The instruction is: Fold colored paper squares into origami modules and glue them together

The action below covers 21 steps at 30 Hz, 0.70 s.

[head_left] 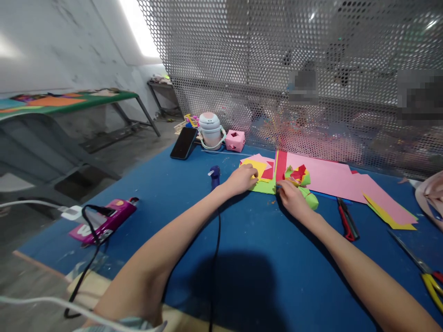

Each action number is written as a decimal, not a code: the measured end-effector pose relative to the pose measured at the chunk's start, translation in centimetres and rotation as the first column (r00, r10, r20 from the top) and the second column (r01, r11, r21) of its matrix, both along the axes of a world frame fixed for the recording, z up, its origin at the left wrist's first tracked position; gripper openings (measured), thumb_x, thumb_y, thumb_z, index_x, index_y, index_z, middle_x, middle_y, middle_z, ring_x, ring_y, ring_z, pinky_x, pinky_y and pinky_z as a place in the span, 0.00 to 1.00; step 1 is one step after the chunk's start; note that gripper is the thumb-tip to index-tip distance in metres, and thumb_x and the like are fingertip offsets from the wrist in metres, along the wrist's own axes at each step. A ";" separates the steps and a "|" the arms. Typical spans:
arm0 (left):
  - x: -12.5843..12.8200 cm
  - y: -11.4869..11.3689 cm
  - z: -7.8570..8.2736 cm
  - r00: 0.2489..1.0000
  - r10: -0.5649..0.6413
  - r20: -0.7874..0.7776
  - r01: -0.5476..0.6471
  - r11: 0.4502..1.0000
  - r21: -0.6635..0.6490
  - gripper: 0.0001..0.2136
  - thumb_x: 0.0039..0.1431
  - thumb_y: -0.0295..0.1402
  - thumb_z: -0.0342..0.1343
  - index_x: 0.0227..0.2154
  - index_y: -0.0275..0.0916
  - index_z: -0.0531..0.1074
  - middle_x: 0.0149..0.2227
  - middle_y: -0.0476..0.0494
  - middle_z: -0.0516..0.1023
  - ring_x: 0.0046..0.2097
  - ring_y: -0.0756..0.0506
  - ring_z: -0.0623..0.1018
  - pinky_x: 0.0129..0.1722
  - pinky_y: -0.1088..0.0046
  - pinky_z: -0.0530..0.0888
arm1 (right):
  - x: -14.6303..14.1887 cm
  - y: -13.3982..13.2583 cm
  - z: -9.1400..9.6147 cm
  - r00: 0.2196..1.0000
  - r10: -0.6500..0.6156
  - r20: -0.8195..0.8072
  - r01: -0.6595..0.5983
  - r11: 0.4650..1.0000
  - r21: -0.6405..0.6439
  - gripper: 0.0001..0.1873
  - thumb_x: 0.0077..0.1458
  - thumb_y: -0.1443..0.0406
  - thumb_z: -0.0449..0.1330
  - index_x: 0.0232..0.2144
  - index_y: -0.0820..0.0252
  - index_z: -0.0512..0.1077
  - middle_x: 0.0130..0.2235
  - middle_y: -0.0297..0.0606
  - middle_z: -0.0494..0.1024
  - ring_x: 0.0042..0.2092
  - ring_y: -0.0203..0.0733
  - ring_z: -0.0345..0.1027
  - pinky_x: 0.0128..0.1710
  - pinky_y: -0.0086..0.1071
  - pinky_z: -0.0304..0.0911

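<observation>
My left hand is closed, its bent fingertips at a yellow paper piece on a small pile. Pink star-shaped paper and red paper lie in that pile, over a green sheet. At the green sheet's right corner, my right hand pinches with thumb and fingers; what is between them is too small to make out. Just beyond and beside the right hand sits a folded paper flower in red, yellow and green, with a rounded green paper piece by the wrist.
Pink sheets run along the perforated metal screen. A utility knife and scissors lie right. A blue corded tool is near my left forearm. Behind stand a phone, a lidded cup and a pink paper cube.
</observation>
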<state>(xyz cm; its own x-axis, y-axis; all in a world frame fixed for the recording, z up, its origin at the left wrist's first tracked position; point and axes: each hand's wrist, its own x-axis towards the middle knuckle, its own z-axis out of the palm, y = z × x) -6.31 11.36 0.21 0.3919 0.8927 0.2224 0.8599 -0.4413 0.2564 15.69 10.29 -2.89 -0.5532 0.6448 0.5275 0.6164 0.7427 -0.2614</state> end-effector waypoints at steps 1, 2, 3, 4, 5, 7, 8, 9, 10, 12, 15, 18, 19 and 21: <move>0.1 -0.3 0.2 0.999 -0.036 -0.005 0.036 0.999 -0.010 0.09 0.56 0.33 0.50 0.35 0.36 0.73 0.38 0.42 0.73 0.43 0.45 0.72 0.43 0.72 0.68 | 0.1 0.0 0.0 1.000 -0.005 -0.014 0.005 1.000 -0.011 0.12 0.54 0.75 0.46 0.38 0.63 0.65 0.36 0.46 0.72 0.39 0.45 0.67 0.38 0.37 0.64; 0.2 -0.6 0.3 0.998 -0.069 -0.012 0.068 0.997 -0.023 0.09 0.56 0.33 0.51 0.35 0.37 0.73 0.38 0.42 0.73 0.42 0.45 0.72 0.43 0.72 0.68 | 0.2 -0.1 -0.1 1.000 -0.010 -0.024 0.009 1.000 -0.022 0.12 0.53 0.75 0.46 0.38 0.63 0.65 0.35 0.45 0.72 0.38 0.44 0.67 0.37 0.36 0.65; 0.2 -0.9 0.3 0.995 -0.096 -0.020 0.095 0.995 -0.036 0.08 0.55 0.34 0.52 0.35 0.38 0.72 0.38 0.43 0.73 0.42 0.45 0.72 0.42 0.73 0.68 | 0.3 -0.1 -0.2 0.999 -0.015 -0.031 0.013 0.999 -0.033 0.13 0.53 0.76 0.45 0.37 0.63 0.65 0.35 0.44 0.72 0.36 0.43 0.67 0.36 0.35 0.65; 0.2 -1.2 0.2 0.993 -0.116 -0.031 0.114 0.992 -0.049 0.08 0.54 0.34 0.53 0.35 0.38 0.72 0.38 0.43 0.73 0.42 0.45 0.72 0.42 0.73 0.68 | 0.3 -0.2 -0.4 0.999 -0.020 -0.033 0.018 0.999 -0.042 0.13 0.53 0.76 0.45 0.37 0.63 0.65 0.35 0.44 0.72 0.36 0.42 0.67 0.36 0.34 0.65; 0.2 -1.4 0.1 0.991 -0.126 -0.043 0.124 0.991 -0.060 0.09 0.53 0.34 0.54 0.36 0.38 0.72 0.38 0.43 0.73 0.42 0.45 0.72 0.42 0.72 0.68 | 0.3 -0.2 -0.6 0.999 -0.027 -0.033 0.026 0.998 -0.049 0.14 0.52 0.76 0.44 0.38 0.63 0.65 0.35 0.45 0.72 0.36 0.42 0.67 0.36 0.34 0.65; -0.1 -1.8 -0.2 0.990 -0.123 -0.066 0.118 0.990 -0.073 0.09 0.53 0.34 0.55 0.37 0.37 0.71 0.39 0.42 0.72 0.43 0.43 0.71 0.42 0.70 0.68 | 0.1 -0.3 -0.9 0.998 -0.051 -0.023 0.049 0.997 -0.056 0.16 0.51 0.77 0.45 0.39 0.64 0.66 0.37 0.47 0.72 0.38 0.44 0.67 0.38 0.36 0.64; -0.2 -1.9 -0.4 0.991 -0.112 -0.076 0.107 0.991 -0.076 0.10 0.53 0.34 0.55 0.37 0.37 0.71 0.40 0.41 0.72 0.43 0.43 0.71 0.43 0.69 0.68 | 0.1 -0.3 -1.1 0.998 -0.065 -0.014 0.064 0.996 -0.058 0.16 0.50 0.77 0.45 0.39 0.64 0.66 0.37 0.48 0.72 0.39 0.46 0.66 0.39 0.38 0.63; -0.4 -1.9 -0.6 0.991 -0.101 -0.085 0.094 0.993 -0.077 0.10 0.53 0.35 0.55 0.37 0.37 0.71 0.41 0.40 0.71 0.44 0.42 0.71 0.43 0.69 0.68 | 0.0 -0.4 -1.2 0.997 -0.079 -0.004 0.079 0.995 -0.060 0.17 0.49 0.78 0.45 0.39 0.65 0.66 0.37 0.48 0.73 0.39 0.47 0.66 0.40 0.39 0.63; -0.5 -1.9 -0.8 0.992 -0.088 -0.091 0.081 0.994 -0.076 0.10 0.53 0.35 0.54 0.38 0.37 0.70 0.41 0.40 0.71 0.44 0.42 0.71 0.43 0.68 0.68 | -0.1 -0.5 -1.3 0.996 -0.091 0.008 0.091 0.994 -0.062 0.18 0.48 0.78 0.46 0.39 0.65 0.67 0.37 0.49 0.73 0.40 0.48 0.65 0.40 0.39 0.62; -0.7 -1.9 -1.1 0.993 -0.071 -0.099 0.064 0.995 -0.072 0.11 0.54 0.35 0.54 0.38 0.36 0.70 0.41 0.40 0.71 0.44 0.42 0.71 0.43 0.68 0.68 | -0.2 -0.7 -1.4 0.994 -0.105 0.030 0.107 0.992 -0.068 0.18 0.47 0.78 0.46 0.39 0.66 0.68 0.36 0.49 0.74 0.39 0.48 0.65 0.40 0.40 0.62; -0.9 -1.8 -1.3 0.993 -0.063 -0.102 0.056 0.996 -0.064 0.10 0.55 0.36 0.53 0.37 0.36 0.69 0.41 0.40 0.71 0.44 0.42 0.71 0.43 0.69 0.68 | -0.2 -1.0 -1.2 0.993 -0.115 0.039 0.118 0.990 -0.076 0.19 0.47 0.78 0.46 0.39 0.65 0.68 0.37 0.48 0.74 0.39 0.48 0.65 0.39 0.38 0.62; -0.9 -1.8 -1.3 0.993 -0.065 -0.102 0.059 0.997 -0.058 0.10 0.55 0.36 0.52 0.37 0.36 0.69 0.41 0.40 0.71 0.44 0.43 0.71 0.42 0.69 0.68 | -0.2 -1.1 -1.0 0.992 -0.123 0.022 0.125 0.989 -0.078 0.18 0.48 0.77 0.47 0.40 0.66 0.68 0.38 0.48 0.74 0.40 0.48 0.65 0.40 0.39 0.62; -0.8 -1.8 -1.2 0.993 -0.064 -0.102 0.058 0.997 -0.056 0.10 0.56 0.37 0.52 0.37 0.36 0.69 0.41 0.40 0.71 0.44 0.42 0.71 0.42 0.69 0.68 | -0.2 -1.1 -1.0 0.992 -0.123 0.013 0.124 0.989 -0.079 0.18 0.48 0.77 0.47 0.40 0.66 0.68 0.38 0.48 0.74 0.40 0.48 0.66 0.40 0.39 0.62; -0.8 -1.9 -1.1 0.993 -0.059 -0.104 0.054 0.997 -0.054 0.11 0.56 0.38 0.52 0.37 0.36 0.69 0.41 0.40 0.72 0.44 0.42 0.71 0.42 0.69 0.68 | -0.2 -1.1 -1.0 0.993 -0.120 -0.007 0.119 0.990 -0.081 0.18 0.49 0.76 0.47 0.40 0.65 0.68 0.39 0.48 0.75 0.41 0.48 0.66 0.41 0.40 0.63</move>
